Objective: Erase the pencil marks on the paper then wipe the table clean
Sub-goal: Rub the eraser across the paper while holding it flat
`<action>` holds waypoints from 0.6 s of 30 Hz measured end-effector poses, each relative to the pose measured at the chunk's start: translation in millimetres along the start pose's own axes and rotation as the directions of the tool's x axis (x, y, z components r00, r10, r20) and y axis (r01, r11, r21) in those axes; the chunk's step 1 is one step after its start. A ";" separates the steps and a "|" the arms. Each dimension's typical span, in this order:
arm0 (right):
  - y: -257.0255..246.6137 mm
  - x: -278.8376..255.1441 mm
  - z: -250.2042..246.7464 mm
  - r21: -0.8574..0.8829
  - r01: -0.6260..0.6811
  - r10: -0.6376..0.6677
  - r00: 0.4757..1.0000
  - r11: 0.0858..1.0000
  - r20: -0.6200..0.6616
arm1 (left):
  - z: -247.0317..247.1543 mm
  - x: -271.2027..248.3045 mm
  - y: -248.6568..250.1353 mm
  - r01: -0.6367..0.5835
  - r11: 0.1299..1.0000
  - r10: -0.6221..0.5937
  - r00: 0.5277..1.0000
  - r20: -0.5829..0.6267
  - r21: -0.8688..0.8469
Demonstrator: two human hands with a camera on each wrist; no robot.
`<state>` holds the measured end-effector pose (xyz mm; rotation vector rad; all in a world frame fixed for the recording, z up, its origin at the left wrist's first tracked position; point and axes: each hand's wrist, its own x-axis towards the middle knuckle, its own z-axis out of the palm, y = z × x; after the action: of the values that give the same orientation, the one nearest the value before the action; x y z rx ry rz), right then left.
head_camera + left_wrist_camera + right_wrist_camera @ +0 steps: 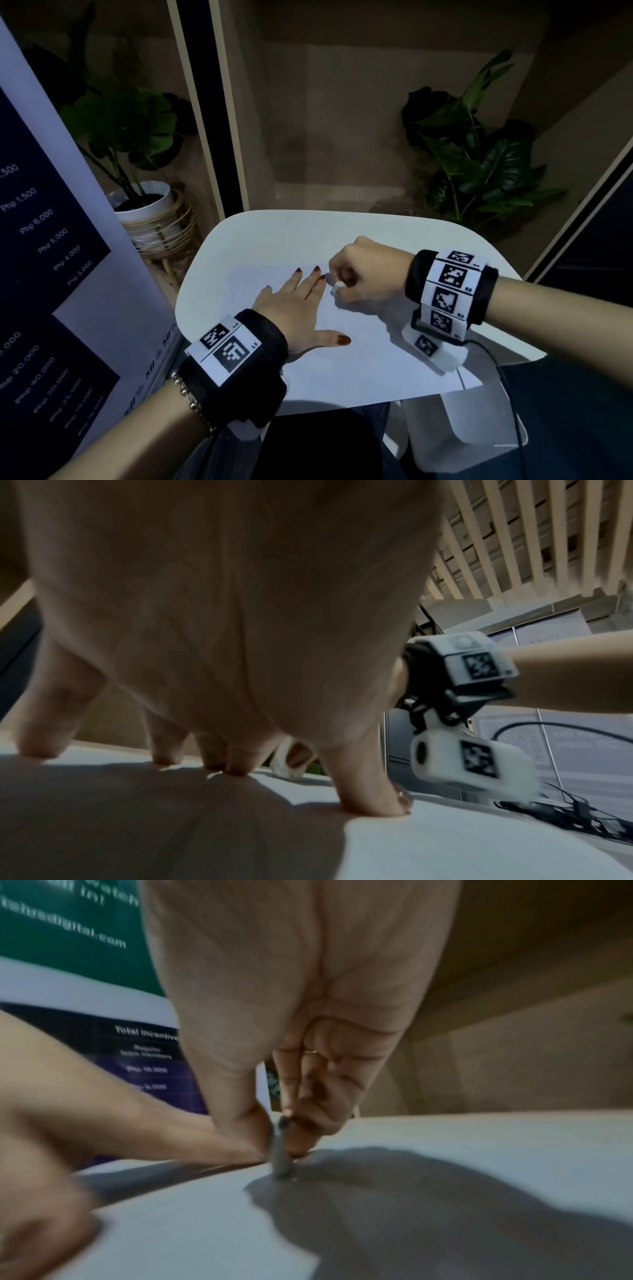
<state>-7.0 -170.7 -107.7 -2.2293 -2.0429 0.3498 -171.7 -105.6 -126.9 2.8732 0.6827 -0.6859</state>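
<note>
On the small white rounded table (pixel 246 233) lies a white sheet of paper (pixel 359 363), its near edge reaching the table's front rim. The left hand (pixel 294 308) is spread flat on the sheet, fingers straight and splayed, thumb stretched out to the side, fingertips (pixel 236 767) pressing down on the paper. Just beyond its fingertips, the right hand (pixel 363 274) is curled into a loose fist and pinches a small white eraser (pixel 337 287) between thumb and fingers; in the right wrist view the eraser's (pixel 281 1161) lower end touches the paper, with the hand's shadow spread beneath it. Any pencil marks are too faint to make out clearly. Both wrists wear black bands with black-and-white square code tags (pixel 445 291). Behind the table stand two leafy green plants, the left one in a white pot set in a wicker stand (pixel 154 219), and a dark printed price banner (pixel 44 240) hangs at the left.
</note>
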 end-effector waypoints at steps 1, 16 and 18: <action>1.8 -0.2 1.4 0.011 -0.002 0.002 1.000 1.000 -0.003 | 0.2 -0.2 -0.1 0.000 1.000 0.000 1.000 0.001 -0.001; 23.3 7.0 -16.3 -0.098 -0.103 0.100 0.994 0.990 -0.034 | -0.1 -0.4 0.8 0.004 1.000 -0.005 1.000 0.004 0.011; 27.4 7.5 -23.2 -0.109 -0.108 0.100 0.992 0.988 -0.078 | -0.4 -0.5 0.5 0.005 1.000 -0.005 1.000 0.002 0.016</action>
<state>25.5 -164.0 -92.1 -2.3831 -1.9612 0.1623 -171.7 -106.2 -126.3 2.8859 0.6880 -0.6984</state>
